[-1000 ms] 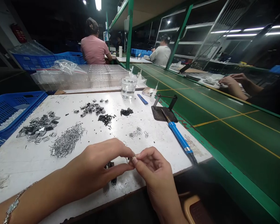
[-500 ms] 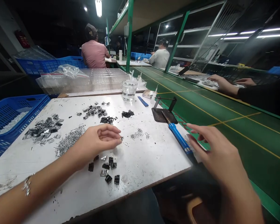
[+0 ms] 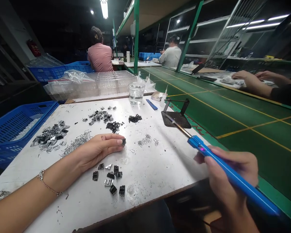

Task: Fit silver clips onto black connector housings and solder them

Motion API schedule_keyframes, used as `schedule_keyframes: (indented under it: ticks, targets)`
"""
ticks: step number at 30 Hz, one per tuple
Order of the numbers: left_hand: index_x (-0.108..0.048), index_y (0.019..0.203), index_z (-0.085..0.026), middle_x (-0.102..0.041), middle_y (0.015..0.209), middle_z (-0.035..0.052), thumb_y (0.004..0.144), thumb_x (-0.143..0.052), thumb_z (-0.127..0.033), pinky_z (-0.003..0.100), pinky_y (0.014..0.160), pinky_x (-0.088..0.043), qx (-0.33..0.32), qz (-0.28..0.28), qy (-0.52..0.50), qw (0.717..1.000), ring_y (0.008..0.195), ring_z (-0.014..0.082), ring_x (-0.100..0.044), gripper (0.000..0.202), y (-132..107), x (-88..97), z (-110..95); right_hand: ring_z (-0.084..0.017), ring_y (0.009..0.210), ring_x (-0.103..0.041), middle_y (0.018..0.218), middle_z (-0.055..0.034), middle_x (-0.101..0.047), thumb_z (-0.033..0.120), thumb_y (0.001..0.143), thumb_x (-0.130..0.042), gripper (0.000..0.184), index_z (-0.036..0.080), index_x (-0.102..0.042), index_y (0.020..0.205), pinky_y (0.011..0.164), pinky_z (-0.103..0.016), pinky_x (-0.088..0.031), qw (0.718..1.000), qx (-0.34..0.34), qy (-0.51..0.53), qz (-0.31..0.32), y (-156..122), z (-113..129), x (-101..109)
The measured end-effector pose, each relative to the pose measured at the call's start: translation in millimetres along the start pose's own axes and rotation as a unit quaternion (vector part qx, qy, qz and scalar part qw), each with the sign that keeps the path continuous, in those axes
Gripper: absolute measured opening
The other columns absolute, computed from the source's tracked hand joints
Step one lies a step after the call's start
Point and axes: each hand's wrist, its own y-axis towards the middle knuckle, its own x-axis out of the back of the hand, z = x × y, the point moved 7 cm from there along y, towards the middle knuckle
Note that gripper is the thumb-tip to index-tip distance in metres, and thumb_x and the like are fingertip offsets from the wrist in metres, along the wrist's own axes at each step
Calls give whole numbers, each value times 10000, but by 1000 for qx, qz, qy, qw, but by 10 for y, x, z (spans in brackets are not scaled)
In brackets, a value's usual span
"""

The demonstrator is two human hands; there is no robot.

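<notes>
Worktop (image 3: 157,168): white, worn at the edges, filling the lower left and centre of the frame.
Soldering iron (image 3: 230,173): blue handle, lower right; metal shaft slanting to the upper left, its tip overlapping the stand's plate in view.
Right hand (image 3: 225,187): lower right; closed about the handle, thumb on the near side, fingers on the far side.
Left hand (image 3: 97,149): centre left; nearly closed, thumb and fingertips pinching a small part.
Stand (image 3: 177,119): dark metal, right of centre, cradle vacant.
Glass cup (image 3: 136,94): upper centre, holding clear liquid.
Black and silver pieces (image 3: 111,181): loose group, lower centre, below the left hand.
Small black part (image 3: 123,141): one, centre of frame, at the left fingertips, well apart from the iron.
</notes>
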Motion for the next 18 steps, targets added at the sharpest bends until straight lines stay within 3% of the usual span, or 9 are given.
schedule_keyframes:
  ticks: [2, 5, 11, 18]
  targets:
    - [-731, 881, -150, -733, 861, 32, 689, -792, -118, 162, 783, -587, -2, -2, -2, 1000, 820, 124, -695, 205, 5, 5, 2, -199, 626, -661, 783, -20, -674, 234, 815, -635, 168, 232, -633, 983, 573, -345, -526, 986, -46, 163, 4, -134, 82, -181]
    - [-730, 874, -145, -732, 855, 36, 685, -794, -113, 162, 782, -586, -6, -1, 0, 1000, 813, 127, -698, 202, 12, 8, 9, -147, 566, -632, 729, -6, -672, 190, 803, -669, 109, 218, -644, 905, 487, -253, -481, 963, -92, 252, 11, -261, 198, -404]
    - [-723, 885, -151, -721, 875, 43, 678, -801, -124, 198, 819, -584, -10, -3, 23, 1000, 842, 154, -701, 223, 30, 22, 9, -111, 436, -514, 547, 32, -563, 210, 823, -654, 217, 206, -506, 664, 374, -210, -354, 946, -191, 263, 18, -409, 211, -536]
    - [-711, 879, -166, -717, 812, 24, 677, -801, -119, 176, 797, -578, -22, 19, 45, 999, 792, 125, -698, 226, 42, 28, 33, -122, 443, -512, 531, 34, -538, 247, 804, -670, 256, 208, -469, 649, 363, -215, -359, 952, -194, 231, 50, -412, 220, -587]
